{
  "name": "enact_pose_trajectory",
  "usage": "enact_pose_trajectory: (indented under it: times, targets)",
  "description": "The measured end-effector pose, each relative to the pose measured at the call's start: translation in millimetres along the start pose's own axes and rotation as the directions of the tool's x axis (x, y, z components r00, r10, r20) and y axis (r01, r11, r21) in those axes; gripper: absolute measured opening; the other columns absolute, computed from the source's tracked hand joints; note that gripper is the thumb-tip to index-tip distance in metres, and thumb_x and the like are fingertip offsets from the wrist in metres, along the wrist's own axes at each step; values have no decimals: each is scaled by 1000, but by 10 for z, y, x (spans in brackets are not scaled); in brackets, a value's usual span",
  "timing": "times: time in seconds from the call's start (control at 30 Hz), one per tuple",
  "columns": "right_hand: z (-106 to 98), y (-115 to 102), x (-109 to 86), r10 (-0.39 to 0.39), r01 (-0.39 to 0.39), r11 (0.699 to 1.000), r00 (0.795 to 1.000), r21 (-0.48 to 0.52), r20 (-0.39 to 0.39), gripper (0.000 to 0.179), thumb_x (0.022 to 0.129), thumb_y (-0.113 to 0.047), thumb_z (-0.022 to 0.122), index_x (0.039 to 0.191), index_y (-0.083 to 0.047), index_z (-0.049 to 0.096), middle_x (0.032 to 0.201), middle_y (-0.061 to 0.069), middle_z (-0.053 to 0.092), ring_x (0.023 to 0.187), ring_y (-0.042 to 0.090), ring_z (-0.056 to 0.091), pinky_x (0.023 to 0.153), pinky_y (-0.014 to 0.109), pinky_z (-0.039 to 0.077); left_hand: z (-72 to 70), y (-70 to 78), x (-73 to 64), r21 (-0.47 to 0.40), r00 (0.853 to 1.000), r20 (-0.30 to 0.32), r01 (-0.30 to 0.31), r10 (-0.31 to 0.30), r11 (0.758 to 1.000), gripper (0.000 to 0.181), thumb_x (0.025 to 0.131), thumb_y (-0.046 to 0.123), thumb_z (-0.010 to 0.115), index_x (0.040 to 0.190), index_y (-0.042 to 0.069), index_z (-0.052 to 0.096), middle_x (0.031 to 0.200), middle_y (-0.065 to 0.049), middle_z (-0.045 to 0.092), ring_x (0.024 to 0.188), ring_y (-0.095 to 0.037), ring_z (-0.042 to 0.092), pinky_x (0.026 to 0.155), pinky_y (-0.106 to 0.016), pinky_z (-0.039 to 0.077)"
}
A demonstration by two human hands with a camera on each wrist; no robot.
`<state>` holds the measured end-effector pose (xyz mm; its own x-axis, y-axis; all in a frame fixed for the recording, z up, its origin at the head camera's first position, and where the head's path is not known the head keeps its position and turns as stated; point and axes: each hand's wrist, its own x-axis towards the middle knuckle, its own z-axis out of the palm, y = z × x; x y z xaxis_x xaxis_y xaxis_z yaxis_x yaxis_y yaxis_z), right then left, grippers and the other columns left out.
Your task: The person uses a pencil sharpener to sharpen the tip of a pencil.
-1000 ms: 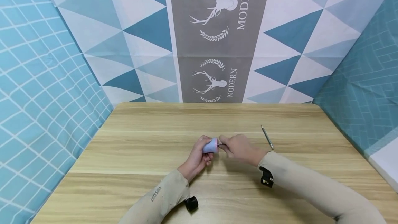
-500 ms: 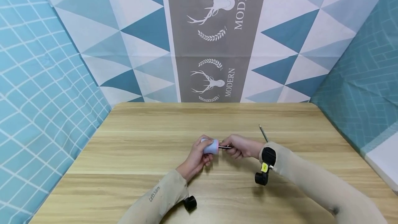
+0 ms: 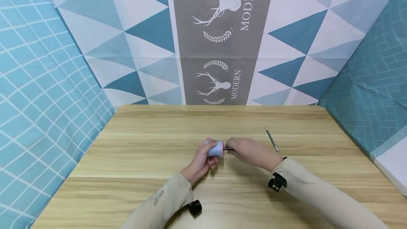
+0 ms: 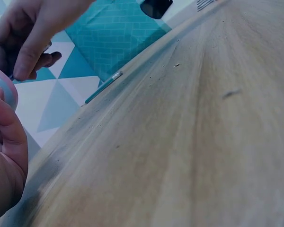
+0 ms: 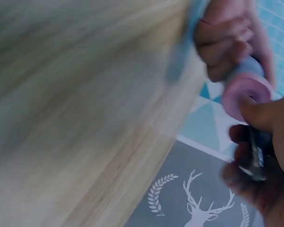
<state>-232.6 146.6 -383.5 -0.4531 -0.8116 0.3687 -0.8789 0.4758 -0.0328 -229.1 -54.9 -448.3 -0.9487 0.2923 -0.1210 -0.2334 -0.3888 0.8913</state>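
My left hand [image 3: 201, 160] grips a light blue, cup-shaped pencil sharpener [image 3: 216, 149] with a pink rim, held on its side above the table. The rim [image 5: 234, 97] faces my right hand, and its hole shows in the right wrist view. A dark, thin pencil [image 3: 227, 148] runs into that end. My right hand [image 3: 249, 151] pinches it between thumb and fingers, close to the sharpener. In the right wrist view the pencil's shiny tail [image 5: 258, 158] sticks out among the fingers. The tip inside is hidden.
Another pencil [image 3: 272, 140], grey-green, lies on the wooden table [image 3: 152, 140] beyond my right forearm. Small specks [image 4: 232, 92] dot the tabletop in the left wrist view. Patterned cloth walls [image 3: 219, 45] close off the back and both sides.
My right hand has rolled around the pencil and back, so its wrist camera swung under and then returned. The left hand and sharpener have stayed nearly still.
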Motion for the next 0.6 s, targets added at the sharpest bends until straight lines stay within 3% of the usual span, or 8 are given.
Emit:
enact_pose_trajectory:
  times: [0.1, 0.2, 0.3, 0.37, 0.4, 0.43, 0.5, 0.6]
  targets:
    - [119, 3, -5, -86, 74, 985, 994, -158, -73, 15, 90, -7, 71, 95, -5, 57, 80, 2, 59, 66, 12, 59, 57, 22, 51, -4, 0, 6, -6, 1000, 3, 5, -5, 1000, 8, 92, 25, 55, 91, 17, 53, 62, -2, 52, 42, -6, 45, 37, -18, 34]
    - [248, 11, -16, -90, 56, 976, 983, -208, -157, 21, 86, -8, 73, 89, -6, 52, 70, -1, 53, 55, 9, 50, 46, 21, 44, 1, -7, 7, -9, 1000, 2, 5, -5, 1000, 8, 92, 25, 55, 90, 18, 53, 60, -1, 52, 41, -6, 45, 37, -18, 34]
    - [280, -23, -2, 56, -58, 998, 988, -10, -143, 23, 88, -8, 71, 84, -10, 49, 62, -6, 46, 50, 4, 40, 42, 20, 37, 7, -11, 1, -5, 1000, -1, 7, -7, 1000, 9, 93, 25, 55, 89, 17, 54, 59, -1, 52, 39, -6, 44, 36, -19, 34]
    - [244, -42, 32, 214, -200, 954, 976, 223, -40, 21, 92, -9, 66, 82, -11, 49, 61, -8, 43, 52, 3, 37, 44, 19, 34, 9, -12, 0, -1, 1000, -4, 9, -9, 1000, 9, 93, 26, 55, 89, 17, 55, 59, -1, 53, 39, -6, 43, 36, -19, 34]
    - [214, -44, 56, 287, -280, 896, 957, 344, 31, 20, 94, -10, 64, 80, -11, 49, 61, -8, 43, 52, 3, 37, 45, 20, 34, 8, -11, 0, 2, 1000, -5, 9, -9, 1000, 9, 93, 26, 55, 89, 17, 55, 60, -2, 53, 40, -6, 43, 36, -18, 34]
    - [179, -40, 80, 353, -369, 799, 927, 475, 126, 21, 96, -10, 62, 79, -10, 49, 61, -7, 42, 52, 4, 36, 45, 21, 32, 7, -10, 0, 6, 1000, -3, 9, -9, 1000, 10, 93, 26, 55, 89, 17, 54, 61, -2, 53, 40, -6, 43, 37, -18, 34]
    - [122, 1, 125, 429, -534, 532, 839, 658, 334, 24, 98, -11, 58, 76, -9, 48, 59, -6, 39, 49, 7, 31, 43, 22, 27, 5, -8, -2, 8, 1000, -2, 8, -8, 1000, 9, 93, 26, 56, 89, 18, 55, 62, -2, 54, 40, -6, 43, 36, -18, 35]
    - [75, 95, 169, 402, -674, 142, 708, 725, 580, 26, 98, -11, 54, 73, -8, 46, 55, -4, 31, 45, 8, 21, 42, 22, 18, -1, -10, -3, 13, 1000, 4, 8, -8, 1000, 9, 92, 26, 57, 89, 18, 55, 64, -2, 54, 41, -5, 45, 36, -18, 35]
